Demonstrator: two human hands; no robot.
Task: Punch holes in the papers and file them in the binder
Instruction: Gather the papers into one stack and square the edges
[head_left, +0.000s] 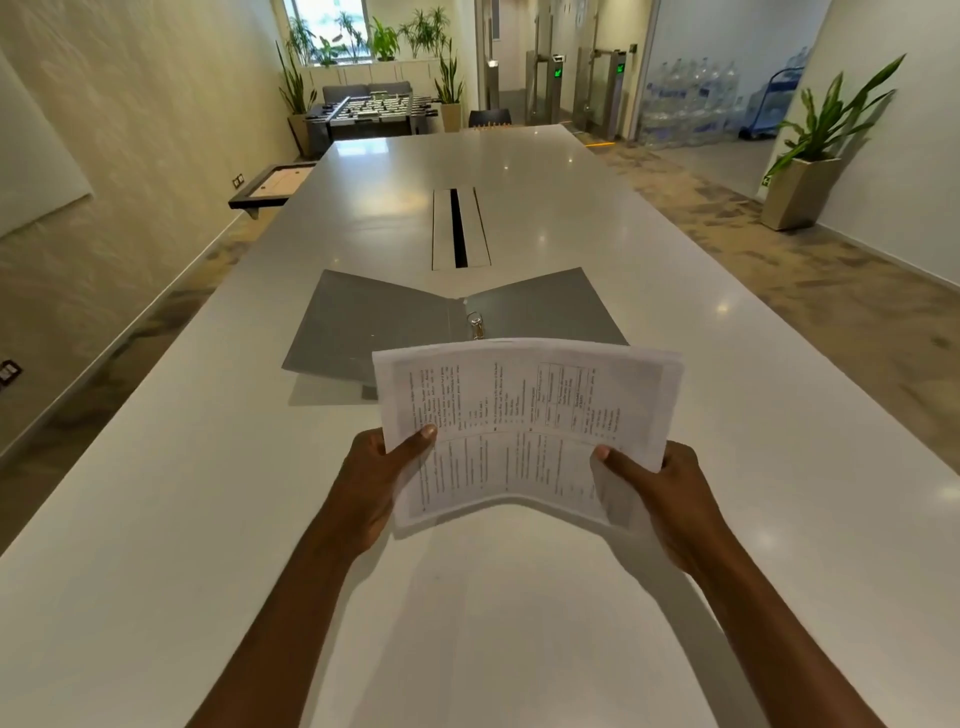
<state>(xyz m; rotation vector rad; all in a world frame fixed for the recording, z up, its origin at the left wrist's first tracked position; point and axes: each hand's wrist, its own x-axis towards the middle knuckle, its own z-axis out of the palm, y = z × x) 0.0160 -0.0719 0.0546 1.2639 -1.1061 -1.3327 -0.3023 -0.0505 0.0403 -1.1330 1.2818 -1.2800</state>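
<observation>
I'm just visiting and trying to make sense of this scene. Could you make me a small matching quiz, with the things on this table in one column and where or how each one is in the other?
Things:
1. papers
2. binder
3. binder rings
4. cable slot

Places or states:
A. lying open and flat on the table
B. set into the table top, beyond the binder
C. held up in the left hand and right hand
D. standing at the binder's spine

Pairs: 1-C, 2-A, 3-D, 4-B
</observation>
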